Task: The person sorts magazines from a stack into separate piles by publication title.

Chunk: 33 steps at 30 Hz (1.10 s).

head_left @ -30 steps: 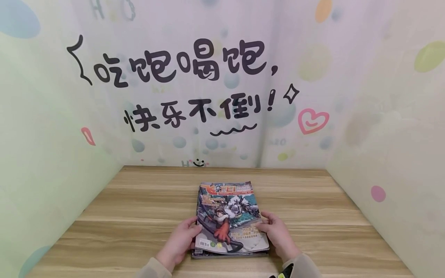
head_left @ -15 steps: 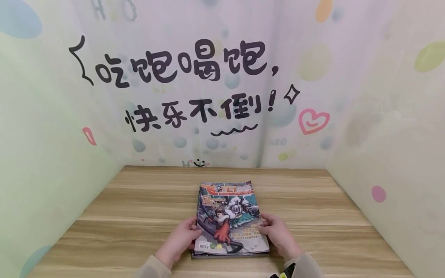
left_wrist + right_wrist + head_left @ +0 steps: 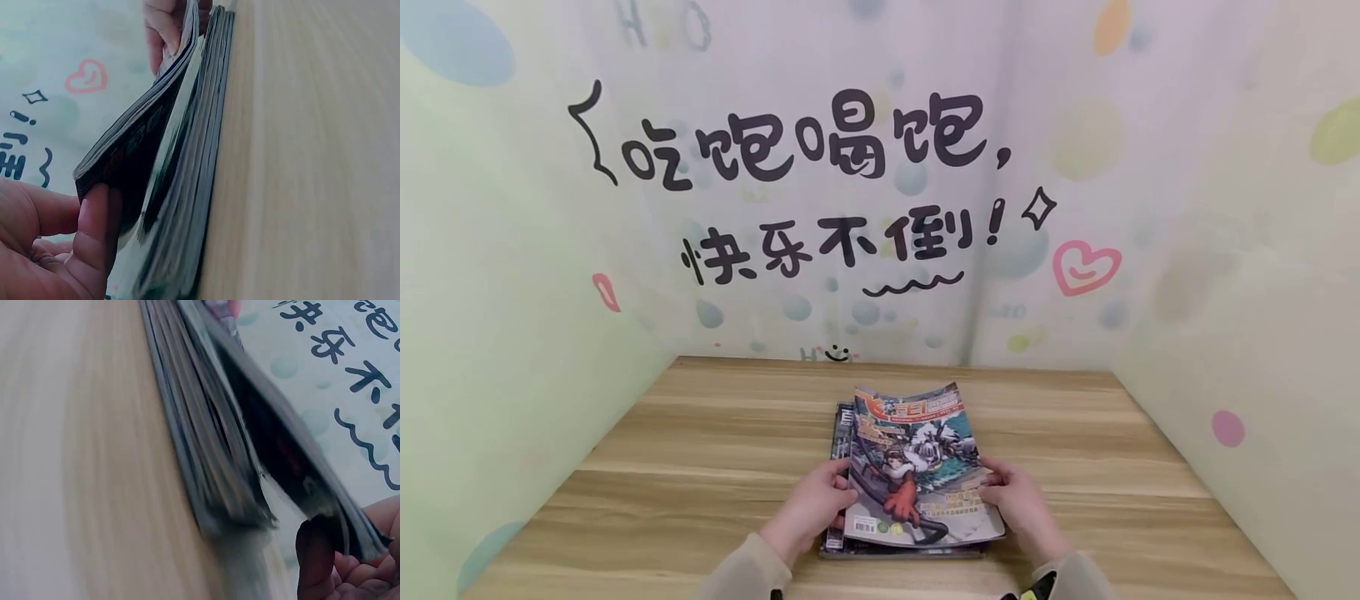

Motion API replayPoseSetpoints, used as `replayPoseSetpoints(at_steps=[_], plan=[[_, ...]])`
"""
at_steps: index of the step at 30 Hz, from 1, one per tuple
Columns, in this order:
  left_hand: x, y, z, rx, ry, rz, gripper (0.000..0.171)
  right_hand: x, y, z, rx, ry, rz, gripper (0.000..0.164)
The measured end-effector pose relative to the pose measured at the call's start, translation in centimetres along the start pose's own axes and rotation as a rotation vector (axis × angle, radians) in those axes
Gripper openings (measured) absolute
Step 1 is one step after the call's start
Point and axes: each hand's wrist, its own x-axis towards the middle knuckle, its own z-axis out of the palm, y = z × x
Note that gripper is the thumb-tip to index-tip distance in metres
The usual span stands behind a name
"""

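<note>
Both hands hold a magazine (image 3: 917, 467) with a red-titled comic cover, raised and bowed over a stack of magazines (image 3: 842, 437). My left hand (image 3: 816, 504) pinches its left edge, and my right hand (image 3: 1022, 508) grips the right edge. From the left wrist, thumb and fingers of the left hand (image 3: 59, 244) are seen on the lifted magazine (image 3: 125, 147), a wedge-shaped gap parting it from the stack (image 3: 203, 162). In the right wrist view, the right hand (image 3: 350, 562) holds a corner of the magazine (image 3: 300, 450); the stack (image 3: 200, 431) lies flat.
The stack rests on a wood-grain table (image 3: 715, 442). Behind stands a pale wall (image 3: 820, 192) with large black lettering and a pink heart. Side walls (image 3: 1247, 292) close in the table left and right.
The top magazine has come up off the stack and shifted right, baring the left side of the magazine beneath. Both hands moved with it; the head view has turned slightly left.
</note>
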Motion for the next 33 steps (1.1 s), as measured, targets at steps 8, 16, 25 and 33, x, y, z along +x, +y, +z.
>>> replayPoseSetpoints(at_steps=[8, 16, 25, 33], plan=[[1.5, 1.5, 3.2, -0.065, -0.034, 0.026, 0.059, 0.9, 0.6, -3.6, 0.011, 0.003, 0.036, 0.054], [3.5, 2.2, 7.3, -0.091, -0.030, -0.001, 0.057, 1.9, 1.6, -8.0, -0.080, -0.005, 0.048, 0.055], [5.1, 3.5, 10.7, -0.114, -0.056, 0.022, 0.054, 2.8, 2.3, -11.9, -0.081, -0.027, 0.054, 0.059], [6.6, 4.1, 13.9, -0.149, -0.056, -0.012, 0.054, 3.8, 3.1, -14.9, -0.116, -0.026, 0.092, 0.061]])
